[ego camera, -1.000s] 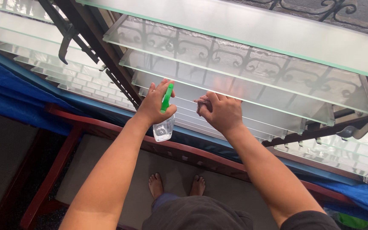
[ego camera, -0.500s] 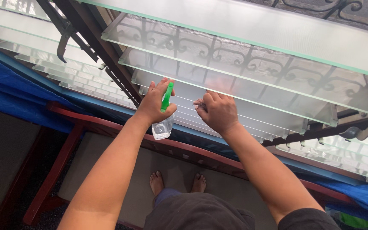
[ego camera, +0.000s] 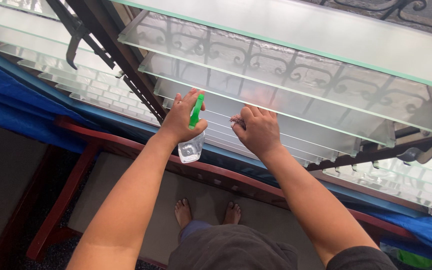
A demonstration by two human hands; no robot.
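My left hand (ego camera: 183, 117) grips a clear spray bottle (ego camera: 191, 146) with a green trigger head (ego camera: 196, 111), held up against the frosted glass louvre slats (ego camera: 276, 75). My right hand (ego camera: 259, 131) is closed on a small dark cloth (ego camera: 236, 120) and presses it on a lower slat just right of the bottle. Both arms reach up from below. My bare feet (ego camera: 207, 213) show far below on a grey surface.
A dark metal frame post (ego camera: 121, 60) divides the louvre panels. Ornate iron grillwork (ego camera: 256, 60) shows through the glass. A red wooden frame (ego camera: 126, 150) and a blue tarp (ego camera: 16, 100) run beneath the window. More slats (ego camera: 56, 75) sit left.
The right hand has shifted slightly right along the slat with the cloth. The left hand and bottle have stayed in nearly the same place.
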